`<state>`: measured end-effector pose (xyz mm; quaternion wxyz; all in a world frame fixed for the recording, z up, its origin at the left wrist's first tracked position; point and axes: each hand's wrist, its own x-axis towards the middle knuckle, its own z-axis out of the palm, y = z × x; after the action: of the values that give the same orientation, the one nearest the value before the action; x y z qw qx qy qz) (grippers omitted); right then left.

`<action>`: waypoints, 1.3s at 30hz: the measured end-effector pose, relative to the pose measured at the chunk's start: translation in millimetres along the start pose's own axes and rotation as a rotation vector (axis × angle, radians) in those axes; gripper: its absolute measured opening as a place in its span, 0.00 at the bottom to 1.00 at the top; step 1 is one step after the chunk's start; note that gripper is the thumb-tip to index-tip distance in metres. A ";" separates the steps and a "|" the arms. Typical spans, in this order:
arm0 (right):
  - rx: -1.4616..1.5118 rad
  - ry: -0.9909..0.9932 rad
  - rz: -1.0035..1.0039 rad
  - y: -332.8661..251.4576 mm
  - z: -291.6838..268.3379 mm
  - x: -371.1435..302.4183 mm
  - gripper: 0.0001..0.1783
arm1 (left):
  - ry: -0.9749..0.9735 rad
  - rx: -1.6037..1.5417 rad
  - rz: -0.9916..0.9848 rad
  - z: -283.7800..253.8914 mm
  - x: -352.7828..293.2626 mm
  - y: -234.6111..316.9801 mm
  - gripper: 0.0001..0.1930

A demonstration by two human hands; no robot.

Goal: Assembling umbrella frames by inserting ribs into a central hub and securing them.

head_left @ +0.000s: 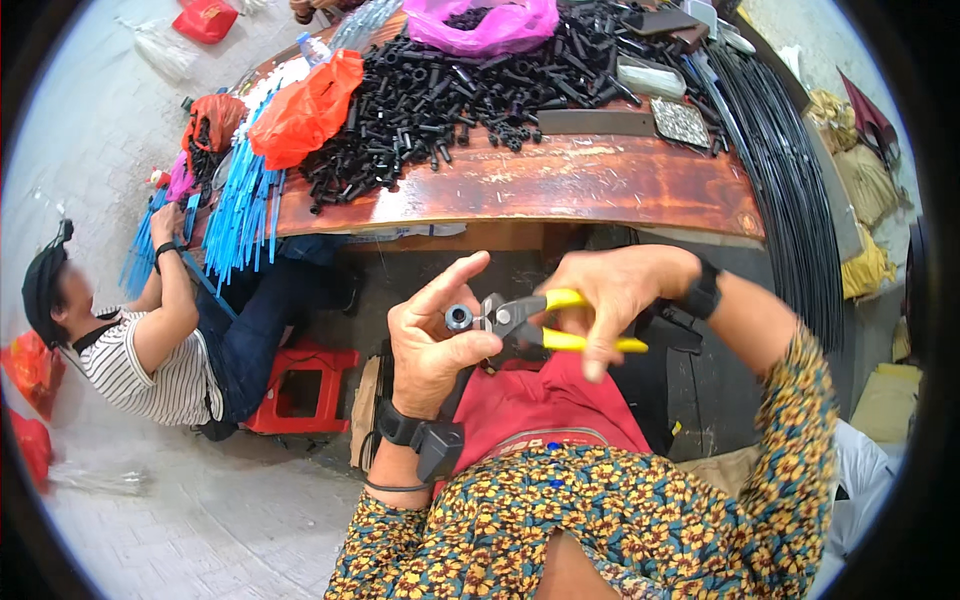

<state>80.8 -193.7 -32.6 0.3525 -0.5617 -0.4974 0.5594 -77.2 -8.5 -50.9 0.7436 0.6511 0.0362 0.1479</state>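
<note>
The left hand [425,335] grasps a small dark round part [459,317], its open end facing up between the thumb and curled fingers, the forefinger stretched out beyond. The right hand [620,290], slightly blurred, grips the pliers [517,315] by the yellow handles, which stand apart; the metal nose is at the part's right side, though whether it bites cannot be told.

The part looks light, stiff and smooth, perhaps slippery; a pinch round its sides, clear of the nose, should suit it. The pliers seem rigid and modestly heavy, best held well back on the handles, which look less slick than the metal.

Beyond, on the far side, the table [600,190] bears a heap of black pieces [430,110]; a co-worker [160,370] sits at the left.
</note>
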 end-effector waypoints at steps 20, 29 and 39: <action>0.246 -0.196 0.082 11.2 32.6 -12.1 0.33 | -0.159 0.084 -0.031 1.3 -1.3 4.3 0.35; 0.012 0.183 -0.067 6.0 32.4 -27.3 0.28 | -0.276 -0.039 -0.003 1.2 10.2 8.1 0.25; -1.257 0.961 -0.308 -19.4 34.1 -50.0 0.23 | -0.151 0.012 -0.031 10.7 15.8 15.0 0.22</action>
<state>50.3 -241.8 -4.5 0.2193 -0.7592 -0.5849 -0.1828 -62.1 -12.9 -32.5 0.7424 0.6643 -0.0092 0.0867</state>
